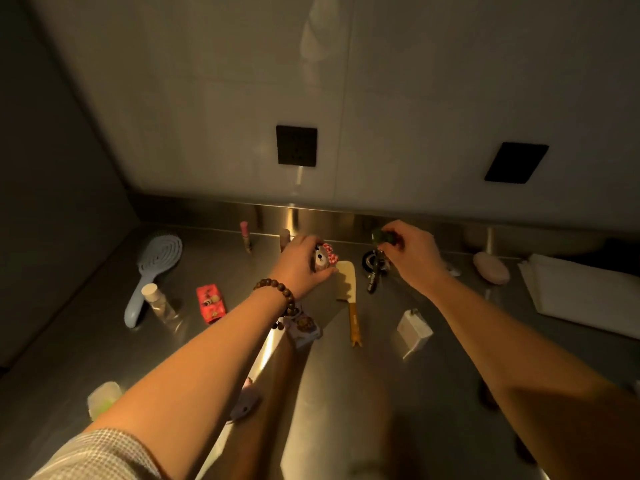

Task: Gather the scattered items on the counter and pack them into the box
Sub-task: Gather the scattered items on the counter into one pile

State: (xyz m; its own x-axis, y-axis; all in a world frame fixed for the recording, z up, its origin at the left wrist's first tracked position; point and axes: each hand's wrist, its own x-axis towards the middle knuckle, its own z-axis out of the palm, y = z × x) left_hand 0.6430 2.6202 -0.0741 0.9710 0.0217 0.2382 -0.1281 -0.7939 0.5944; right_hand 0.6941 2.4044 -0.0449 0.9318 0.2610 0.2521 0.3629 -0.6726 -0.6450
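My left hand [300, 263] grips a small plush bear charm with a red checked bow [323, 258], above the steel counter [346, 393]. My right hand [414, 252] pinches a dark green keyring [383, 236], and its keys and dark fob [375, 270] dangle down to the counter. A cream spatula with a yellow handle [349, 289] lies between the hands. Scattered around lie a blue hairbrush [152, 268], a small capped bottle [157, 301], a red packet [210, 303], a small white box [414, 329] and a printed little box [304, 329] under my left wrist. No packing box is visible.
Two small tubes [245, 235] stand by the rear upstand. A pink oval soap [491, 267] and folded white cloth [581, 292] lie at right. A pale green-white container [103, 398] and a lilac item [247, 405] sit near the front left. A wall closes the left side.
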